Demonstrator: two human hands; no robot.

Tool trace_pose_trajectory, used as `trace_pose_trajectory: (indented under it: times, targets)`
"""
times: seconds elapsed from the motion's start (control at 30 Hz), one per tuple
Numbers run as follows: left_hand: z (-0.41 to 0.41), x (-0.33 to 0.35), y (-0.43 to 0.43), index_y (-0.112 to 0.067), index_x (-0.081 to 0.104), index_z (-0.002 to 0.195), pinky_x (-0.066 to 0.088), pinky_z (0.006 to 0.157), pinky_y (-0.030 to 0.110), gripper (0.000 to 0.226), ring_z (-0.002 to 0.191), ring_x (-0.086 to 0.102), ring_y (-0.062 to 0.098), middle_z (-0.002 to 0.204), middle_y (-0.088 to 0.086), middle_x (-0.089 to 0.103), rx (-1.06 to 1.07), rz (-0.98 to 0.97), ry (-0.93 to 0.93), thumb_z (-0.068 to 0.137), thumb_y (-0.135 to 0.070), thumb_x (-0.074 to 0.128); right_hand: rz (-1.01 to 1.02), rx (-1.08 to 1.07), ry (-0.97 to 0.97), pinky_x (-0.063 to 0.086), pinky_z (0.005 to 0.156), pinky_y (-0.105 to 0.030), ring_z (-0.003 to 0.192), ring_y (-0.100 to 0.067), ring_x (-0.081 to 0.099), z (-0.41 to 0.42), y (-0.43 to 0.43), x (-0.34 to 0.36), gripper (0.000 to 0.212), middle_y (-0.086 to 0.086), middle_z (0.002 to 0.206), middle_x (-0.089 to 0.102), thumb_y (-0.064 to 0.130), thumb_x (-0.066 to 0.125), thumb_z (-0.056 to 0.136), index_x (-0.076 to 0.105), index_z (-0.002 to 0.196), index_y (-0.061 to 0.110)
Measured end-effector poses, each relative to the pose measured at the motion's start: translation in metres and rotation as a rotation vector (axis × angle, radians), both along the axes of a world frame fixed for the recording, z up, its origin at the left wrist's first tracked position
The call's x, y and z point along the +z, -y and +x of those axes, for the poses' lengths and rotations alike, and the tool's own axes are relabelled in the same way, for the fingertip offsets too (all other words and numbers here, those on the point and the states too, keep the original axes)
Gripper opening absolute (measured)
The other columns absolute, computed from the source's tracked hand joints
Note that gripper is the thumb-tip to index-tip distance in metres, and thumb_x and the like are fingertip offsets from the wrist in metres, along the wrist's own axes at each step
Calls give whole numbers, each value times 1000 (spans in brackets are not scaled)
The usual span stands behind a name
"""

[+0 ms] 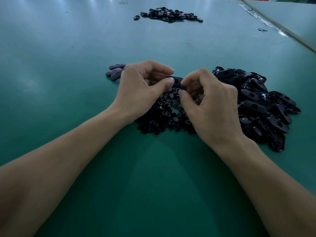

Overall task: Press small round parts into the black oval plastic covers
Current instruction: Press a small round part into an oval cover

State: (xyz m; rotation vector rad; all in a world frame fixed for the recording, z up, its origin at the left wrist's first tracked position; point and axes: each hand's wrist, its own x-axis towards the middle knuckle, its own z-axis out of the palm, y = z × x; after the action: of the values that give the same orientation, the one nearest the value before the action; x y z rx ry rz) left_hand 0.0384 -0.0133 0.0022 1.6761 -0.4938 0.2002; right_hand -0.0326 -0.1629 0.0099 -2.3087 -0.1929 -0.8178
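Cover (176, 82): pinched by left hand (142, 89) and right hand (212, 106) fingers
Done: few, left (114, 71)
Left: big pile, right (263, 106)

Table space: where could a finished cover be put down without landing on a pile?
Bare green table lies left of the left hand, beyond the small cluster of covers, and between the hands and the far pile. It is crowded under the hands, on the round parts, and right of the right hand, on the cover heap.

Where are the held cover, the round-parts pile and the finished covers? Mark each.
held cover (176, 81), head view, top face by its hole
round-parts pile (164, 117), head view, middle of heap
finished covers (114, 71), head view, middle of group
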Motion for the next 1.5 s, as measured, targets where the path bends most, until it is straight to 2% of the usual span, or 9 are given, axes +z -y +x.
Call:
trace_pose_trajectory:
  times: [0.07, 0.2, 0.37, 0.47, 0.63, 0.83, 0.93, 1.23, 1.5]
  targets:
    - [0, 0, 0, -24, 72, 87, 54, 68, 20, 17, 66, 70, 7, 72, -9, 74, -3, 9, 7, 81, -8, 75, 16, -5, -3, 43, 69, -15, 70, -6, 53, 0, 0, 0, 16, 8, 76, 64, 12, 69, 88, 70, 104, 15]
    - [-1, 1, 0, -23, 73, 88, 58, 72, 25, 19, 69, 72, 12, 75, -6, 75, -3, 35, 31, 81, -5, 72, 55, 9, -19, 41, 71, -6, 66, 1, 55, 0, 0, 0, 14, 11, 80, 65, 12, 69, 89, 75, 101, 17]
    - [-1, 0, 0, -22, 73, 87, 57, 70, 22, 22, 69, 72, 9, 75, -8, 75, -34, 34, 39, 82, 0, 71, 72, -12, -28, 42, 74, -9, 75, -2, 59, 1, 1, 3, 18, 7, 85, 70, 12, 66, 93, 77, 105, 19]
    - [-3, 1, 0, -22, 72, 88, 56, 71, 21, 23, 70, 71, 8, 76, -8, 75, -53, 43, 48, 82, 1, 71, 123, -26, -63, 49, 78, -16, 75, -2, 63, 2, 1, 4, 20, 19, 80, 68, 15, 68, 91, 74, 110, 21]
    - [-5, 3, 0, -20, 70, 89, 56, 73, 22, 20, 73, 71, 9, 81, -4, 75, -83, 48, 50, 81, -2, 70, 214, -26, -96, 50, 69, -12, 70, 4, 64, 3, 3, 3, 9, 23, 73, 65, 16, 74, 87, 72, 90, 25]
    - [-7, 2, 1, -18, 69, 90, 58, 77, 27, 21, 78, 72, 11, 85, 2, 75, -125, 105, 66, 81, 1, 69, 204, -18, -90, 47, 70, -14, 71, -5, 64, 3, 4, 3, 9, 11, 79, 71, 14, 74, 87, 76, 87, 23]
    - [-7, 2, 1, -17, 69, 90, 59, 79, 31, 20, 80, 72, 14, 86, 3, 75, -133, 108, 64, 80, 0, 68, 202, -27, -103, 46, 70, -10, 70, 1, 62, 4, 4, 2, 10, 18, 77, 68, 14, 73, 87, 76, 89, 23]
    - [-8, 3, 2, -20, 68, 89, 56, 75, 25, 20, 75, 69, 9, 83, 1, 74, -129, 103, 56, 80, -2, 69, 238, -36, -110, 56, 75, -31, 73, -4, 66, 4, 2, 3, 15, 17, 76, 67, 16, 70, 88, 65, 86, 30]
    - [-7, 3, 2, -19, 69, 89, 56, 74, 22, 20, 73, 68, 6, 81, -4, 73, -116, 66, 58, 81, -1, 68, 273, -8, -89, 56, 70, -27, 69, -5, 66, 5, 3, 4, 14, 14, 73, 68, 16, 69, 87, 66, 84, 30]
